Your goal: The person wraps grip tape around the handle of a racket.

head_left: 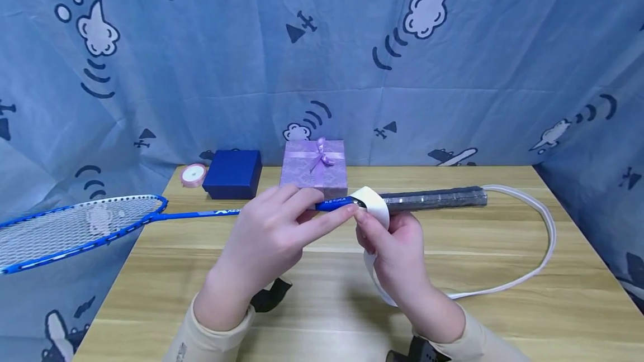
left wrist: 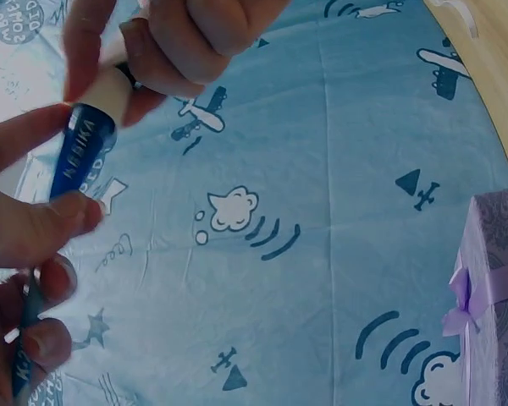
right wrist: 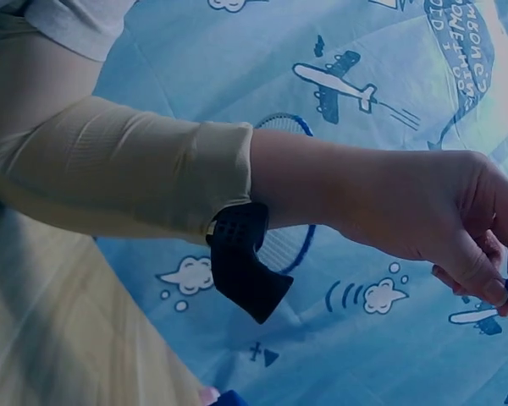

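Observation:
A blue badminton racket (head_left: pixel 196 214) lies crosswise, its strung head to the left and its dark grey handle (head_left: pixel 437 199) to the right. White grip tape (head_left: pixel 377 205) loops around the handle's top, beside the blue cone (left wrist: pixel 74 152). My left hand (head_left: pixel 276 228) grips the shaft and cone, its index finger reaching to the tape's edge. With thumb and fingers my right hand (head_left: pixel 399 250) pinches the tape just under the handle. The tape's long tail (head_left: pixel 550 233) curves out to the right and back. In the right wrist view my left hand (right wrist: pixel 466 220) shows at the blue cone.
Along the wooden table's (head_left: pixel 322 323) back edge stand a pink-rimmed ribbon roll (head_left: pixel 193 175), a navy box (head_left: pixel 233 175) and a purple gift box (head_left: pixel 307 169) with a bow. A blue patterned curtain (head_left: pixel 322 71) hangs behind. Each wrist wears a black device.

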`<state>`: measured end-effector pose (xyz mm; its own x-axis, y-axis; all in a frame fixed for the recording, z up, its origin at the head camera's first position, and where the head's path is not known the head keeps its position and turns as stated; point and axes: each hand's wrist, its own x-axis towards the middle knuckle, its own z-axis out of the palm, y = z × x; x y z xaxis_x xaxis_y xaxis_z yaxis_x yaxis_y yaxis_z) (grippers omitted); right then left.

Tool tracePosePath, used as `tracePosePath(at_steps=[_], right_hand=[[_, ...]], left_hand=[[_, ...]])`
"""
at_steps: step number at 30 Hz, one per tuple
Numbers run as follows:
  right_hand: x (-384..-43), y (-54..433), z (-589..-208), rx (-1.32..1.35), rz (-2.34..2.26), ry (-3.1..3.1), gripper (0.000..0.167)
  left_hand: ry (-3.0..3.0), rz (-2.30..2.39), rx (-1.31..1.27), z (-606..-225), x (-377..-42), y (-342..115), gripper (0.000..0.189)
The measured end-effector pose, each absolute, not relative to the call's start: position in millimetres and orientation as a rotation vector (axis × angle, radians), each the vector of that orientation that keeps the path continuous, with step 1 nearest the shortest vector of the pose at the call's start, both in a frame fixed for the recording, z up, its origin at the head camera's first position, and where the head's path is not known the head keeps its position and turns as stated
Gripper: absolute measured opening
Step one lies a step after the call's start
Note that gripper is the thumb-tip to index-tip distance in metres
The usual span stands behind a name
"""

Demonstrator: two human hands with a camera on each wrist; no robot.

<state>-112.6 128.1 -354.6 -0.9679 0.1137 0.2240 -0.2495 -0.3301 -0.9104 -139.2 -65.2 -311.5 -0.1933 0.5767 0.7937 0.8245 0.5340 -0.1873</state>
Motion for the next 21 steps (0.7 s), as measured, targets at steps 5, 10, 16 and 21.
tracePosePath(at_steps=[5,10,16,21], right_hand=[[-114.4,128.4,-354.0,0.17,2.386,-1.77,0.003],[-111.3,129.0,-353.6,0.282,2.391,-1.822,0.007],[-108.4,129.2,-354.0,0.488,2.286,-1.796,0.02],[-108.8,127.1,-353.8,0.376,2.265,-1.763,0.01]], left_hand=[[-1.991,-0.399,-1.101,-312.8,-138.4,-69.2,0.054],[-2.058,-0.414,-1.044,-312.5,-138.7,-70.5,0.049],[-2.085,-0.381,-1.027,-313.6,-137.5,-68.9,0.054],[-2.11,-0.38,-1.019,-314.5,-136.4,-69.4,0.062]])
